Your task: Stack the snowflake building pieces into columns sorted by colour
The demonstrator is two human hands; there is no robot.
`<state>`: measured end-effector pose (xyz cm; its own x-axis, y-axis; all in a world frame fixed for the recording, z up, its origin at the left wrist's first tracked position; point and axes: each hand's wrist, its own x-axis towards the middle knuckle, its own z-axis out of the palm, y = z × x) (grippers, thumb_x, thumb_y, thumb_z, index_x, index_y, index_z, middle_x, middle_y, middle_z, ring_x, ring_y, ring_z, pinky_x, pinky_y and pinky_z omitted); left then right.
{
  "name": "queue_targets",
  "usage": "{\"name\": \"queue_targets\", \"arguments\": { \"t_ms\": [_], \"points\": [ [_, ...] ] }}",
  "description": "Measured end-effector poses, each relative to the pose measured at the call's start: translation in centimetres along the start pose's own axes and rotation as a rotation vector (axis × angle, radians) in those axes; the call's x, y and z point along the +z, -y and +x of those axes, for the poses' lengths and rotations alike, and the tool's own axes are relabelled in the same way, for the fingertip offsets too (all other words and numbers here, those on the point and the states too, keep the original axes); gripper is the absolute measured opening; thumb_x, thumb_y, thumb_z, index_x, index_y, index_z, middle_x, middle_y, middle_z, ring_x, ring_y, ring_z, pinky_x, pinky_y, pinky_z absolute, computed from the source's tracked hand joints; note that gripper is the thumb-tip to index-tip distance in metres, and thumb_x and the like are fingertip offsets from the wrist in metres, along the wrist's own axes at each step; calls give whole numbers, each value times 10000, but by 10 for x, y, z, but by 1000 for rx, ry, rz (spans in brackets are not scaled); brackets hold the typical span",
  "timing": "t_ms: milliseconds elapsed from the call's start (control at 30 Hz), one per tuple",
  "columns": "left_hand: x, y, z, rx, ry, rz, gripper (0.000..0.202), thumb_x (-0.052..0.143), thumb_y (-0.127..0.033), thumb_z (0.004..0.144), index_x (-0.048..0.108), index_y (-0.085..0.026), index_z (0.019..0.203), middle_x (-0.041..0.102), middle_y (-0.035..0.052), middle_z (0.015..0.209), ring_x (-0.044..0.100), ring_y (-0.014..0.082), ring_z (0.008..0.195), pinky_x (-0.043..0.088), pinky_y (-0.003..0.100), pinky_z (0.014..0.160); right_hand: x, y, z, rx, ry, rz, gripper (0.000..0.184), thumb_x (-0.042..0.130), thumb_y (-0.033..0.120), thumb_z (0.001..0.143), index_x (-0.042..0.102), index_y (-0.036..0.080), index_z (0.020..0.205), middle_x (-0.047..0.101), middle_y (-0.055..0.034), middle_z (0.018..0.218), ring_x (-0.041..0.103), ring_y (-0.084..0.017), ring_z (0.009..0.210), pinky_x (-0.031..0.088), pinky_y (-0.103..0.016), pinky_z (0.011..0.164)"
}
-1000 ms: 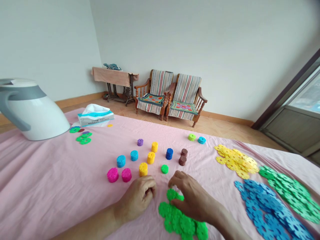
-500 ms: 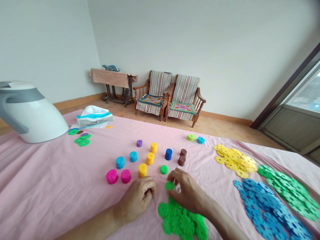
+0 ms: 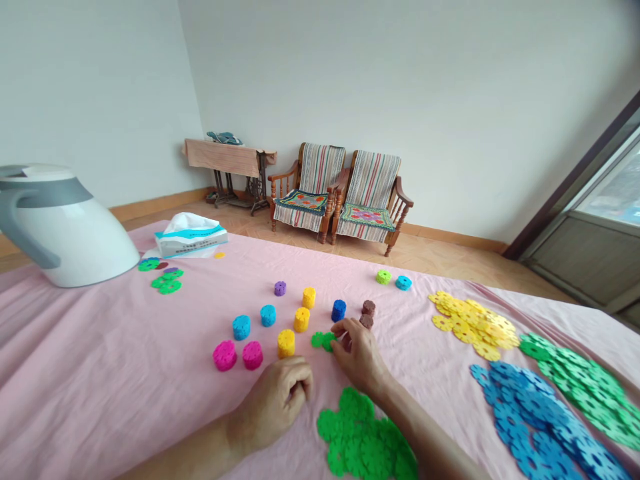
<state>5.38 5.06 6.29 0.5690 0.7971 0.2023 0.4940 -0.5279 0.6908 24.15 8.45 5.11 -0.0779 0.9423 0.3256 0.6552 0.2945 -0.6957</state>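
My left hand (image 3: 277, 398) rests on the cloth in a loose fist, with nothing showing in its fingers. Just beyond it stands a yellow stack (image 3: 286, 343) of notched plastic discs. My right hand (image 3: 359, 353) has thumb and fingers curled at the edge of a green notched disc (image 3: 328, 341); its fingertips partly cover the disc. Another green piece (image 3: 317, 339) lies against it on the left. Beneath the right forearm spreads a heap of loose green discs (image 3: 357, 433). Two brown stacks (image 3: 369, 307) stand behind the right hand, the nearer one partly covered.
Magenta stacks (image 3: 225, 355), light blue stacks (image 3: 241, 327), a purple stack (image 3: 280, 288) and a dark blue stack (image 3: 339, 310) stand around. Piles of yellow discs (image 3: 475, 323), blue discs (image 3: 540, 420) and darker green discs (image 3: 583, 387) lie right. A kettle (image 3: 75, 233) and tissue box (image 3: 191, 239) stand left.
My right hand has moved forward from the green heap, bringing a green disc up to the small green stack. My left hand has stayed in place.
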Motion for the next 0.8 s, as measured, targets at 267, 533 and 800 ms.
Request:
{"name": "queue_targets", "arguments": {
  "t_ms": [267, 533, 800],
  "points": [
    [1, 1, 1, 1, -4, -24, 254, 352, 52, 612, 472, -171, 617, 551, -16, 649, 520, 115, 648, 348, 205, 615, -5, 11, -1, -123, -3, -124, 144, 559, 112, 732, 614, 181, 846, 560, -40, 851, 519, -167, 796, 407, -306, 736],
    [1, 0, 1, 1, -7, -14, 259, 349, 59, 619, 469, -170, 616, 546, -18, 647, 518, 113, 650, 348, 202, 623, 4, 31, 4, -187, 105, -425, 256, 651, 298, 735, 627, 201, 971, 544, -73, 970, 437, -234, 959, 307, -374, 822],
    [1, 0, 0, -4, -8, -27, 262, 349, 64, 609, 468, -169, 614, 546, -22, 648, 516, 111, 652, 348, 197, 626, 6, 30, 5, -222, 85, -467, 162, 627, 333, 761, 629, 190, 836, 546, -62, 878, 440, -227, 893, 308, -361, 765]
  ]
}}
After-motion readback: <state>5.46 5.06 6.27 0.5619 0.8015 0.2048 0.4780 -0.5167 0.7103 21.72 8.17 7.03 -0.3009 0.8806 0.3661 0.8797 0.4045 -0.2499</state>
